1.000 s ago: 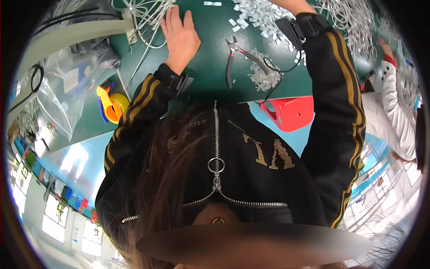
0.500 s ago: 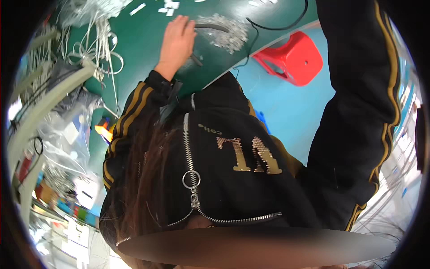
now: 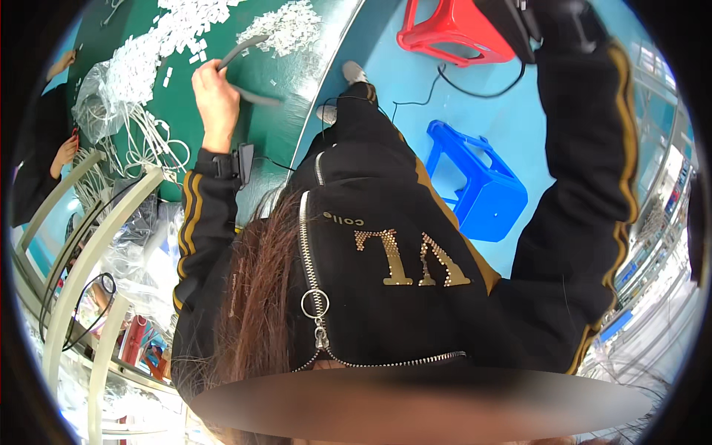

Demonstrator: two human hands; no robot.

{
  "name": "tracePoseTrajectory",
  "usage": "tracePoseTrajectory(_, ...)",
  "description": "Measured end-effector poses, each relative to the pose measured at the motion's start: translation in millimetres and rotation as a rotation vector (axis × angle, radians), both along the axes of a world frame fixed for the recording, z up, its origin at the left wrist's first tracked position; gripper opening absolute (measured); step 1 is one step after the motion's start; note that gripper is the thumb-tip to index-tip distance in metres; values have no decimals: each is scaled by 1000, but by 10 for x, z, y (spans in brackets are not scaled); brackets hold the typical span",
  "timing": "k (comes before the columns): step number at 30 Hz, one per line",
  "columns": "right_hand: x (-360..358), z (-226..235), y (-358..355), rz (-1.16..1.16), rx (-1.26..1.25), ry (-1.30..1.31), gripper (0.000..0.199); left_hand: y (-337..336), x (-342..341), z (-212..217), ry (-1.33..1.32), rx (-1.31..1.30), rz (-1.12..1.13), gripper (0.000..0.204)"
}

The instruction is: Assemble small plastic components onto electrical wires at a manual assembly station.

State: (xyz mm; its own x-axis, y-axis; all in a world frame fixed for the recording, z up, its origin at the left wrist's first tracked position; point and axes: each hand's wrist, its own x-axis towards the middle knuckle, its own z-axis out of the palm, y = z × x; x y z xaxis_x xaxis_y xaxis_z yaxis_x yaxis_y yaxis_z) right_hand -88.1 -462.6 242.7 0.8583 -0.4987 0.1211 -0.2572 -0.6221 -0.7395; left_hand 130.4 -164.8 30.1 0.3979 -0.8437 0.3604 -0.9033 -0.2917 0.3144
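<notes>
My left hand (image 3: pixel 216 102) is above the green table (image 3: pixel 259 152), its fingers closed around a grey item with two curved arms (image 3: pixel 256 96). The arms stick out to the right of my fist, spread apart. One is blurred, and I cannot tell the tool's exact kind. Just beyond it lies a heap of small white pieces (image 3: pixel 285 28). A black device is strapped to my left wrist. My right arm (image 3: pixel 589 133) stretches up the right side, with a black strapped device at the wrist; the right hand itself is out of view.
A larger spread of white pieces (image 3: pixel 137 67) and bundled white cables (image 3: pixel 152 141) lie on the left. Another person's hand (image 3: pixel 67 152) is at the far left with something red. Pale curved rails (image 3: pixel 96 252) stand nearer. On the floor are a red stool (image 3: pixel 456 33) and a blue stool (image 3: pixel 486 196).
The view has shifted, bringing the whole blue stool and another person's hands into sight. My left hand appears farther left in the picture, still closed on the grey item.
</notes>
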Motion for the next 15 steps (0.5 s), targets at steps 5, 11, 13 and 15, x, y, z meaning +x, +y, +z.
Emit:
tracePoseTrajectory(5,-1131,-1841,58,-271,439,134,31,422,-104,88,90,82,21,21)
tracePoseTrajectory(11,-2196,-4086,504,-349,528,671,27,637,-139,9,-202,342,-17,22)
tracePoseTrajectory(13,-2462,-4545,713,-174,306,659,21,536,-414,163,-239,299,81,24)
tracePoseTrajectory(15,-2592,-4851,704,-128,247,629,19,391,-1006,288,-217,159,175,30)
